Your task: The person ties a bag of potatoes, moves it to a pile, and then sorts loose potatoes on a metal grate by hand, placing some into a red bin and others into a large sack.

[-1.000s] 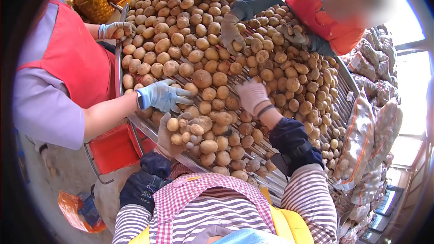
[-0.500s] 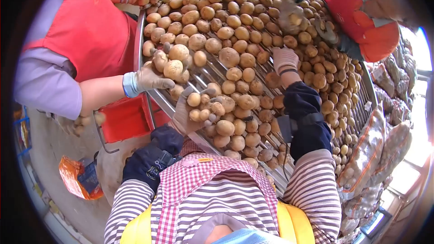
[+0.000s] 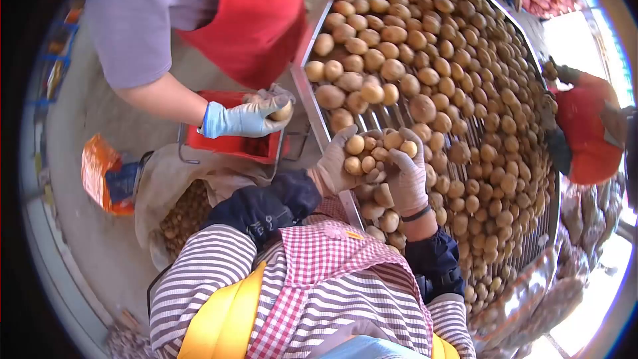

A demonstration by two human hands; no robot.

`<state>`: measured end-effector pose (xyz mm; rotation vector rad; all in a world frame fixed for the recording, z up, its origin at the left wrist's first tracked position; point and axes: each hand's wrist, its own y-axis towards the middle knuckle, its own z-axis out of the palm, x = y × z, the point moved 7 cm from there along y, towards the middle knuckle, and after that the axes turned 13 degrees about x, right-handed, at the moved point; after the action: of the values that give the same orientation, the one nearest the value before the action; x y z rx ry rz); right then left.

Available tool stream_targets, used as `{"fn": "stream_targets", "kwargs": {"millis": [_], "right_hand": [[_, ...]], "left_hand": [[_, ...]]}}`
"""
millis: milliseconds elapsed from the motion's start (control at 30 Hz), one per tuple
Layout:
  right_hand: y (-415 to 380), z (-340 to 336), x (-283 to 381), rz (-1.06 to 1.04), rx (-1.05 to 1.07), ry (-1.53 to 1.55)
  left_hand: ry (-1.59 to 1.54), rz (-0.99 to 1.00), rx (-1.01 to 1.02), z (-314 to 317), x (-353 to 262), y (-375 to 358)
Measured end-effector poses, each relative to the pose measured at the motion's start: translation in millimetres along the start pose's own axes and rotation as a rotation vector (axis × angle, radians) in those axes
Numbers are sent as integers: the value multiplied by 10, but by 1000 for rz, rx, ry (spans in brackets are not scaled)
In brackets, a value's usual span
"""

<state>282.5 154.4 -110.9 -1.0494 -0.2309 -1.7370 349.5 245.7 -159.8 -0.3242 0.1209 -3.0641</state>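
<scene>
My left hand (image 3: 334, 165), in a light glove, is cupped round a cluster of small potatoes (image 3: 355, 144) above the near left edge of the slatted table (image 3: 311, 103). My right hand (image 3: 407, 176), also gloved, meets it from the other side, its fingers curled against the same handful. The two hands hold several small potatoes between them; some are hidden by the fingers. Larger loose potatoes (image 3: 423, 108) lie on the slats beyond and beneath the hands.
A co-worker's gloved hand (image 3: 242, 119) holds potatoes over a red crate (image 3: 229, 145) at left. An open sack (image 3: 166, 176) with small potatoes stands below it. Another person in red (image 3: 588, 129) works at the far right. Filled mesh sacks (image 3: 531, 299) lie at lower right.
My right hand has come back from the middle of the table to my left hand. The view has turned. The co-worker's hand at left has moved from the table to over the crate.
</scene>
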Motion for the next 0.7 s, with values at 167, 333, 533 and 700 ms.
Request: {"fn": "stream_targets", "kwargs": {"millis": [167, 333, 533, 700], "right_hand": [[350, 817, -375, 230, 336, -345], [704, 1553, -929, -138, 715, -913], [123, 1181, -172, -454, 566, -1412], [-817, -23, 358, -486, 166, -1857]], "left_hand": [[13, 236, 23, 87, -482, -876], [193, 653, -308, -372, -1360, -1809], [725, 785, -1078, -808, -1432, -2335], [2351, 644, -431, 510, -443, -1048]]}}
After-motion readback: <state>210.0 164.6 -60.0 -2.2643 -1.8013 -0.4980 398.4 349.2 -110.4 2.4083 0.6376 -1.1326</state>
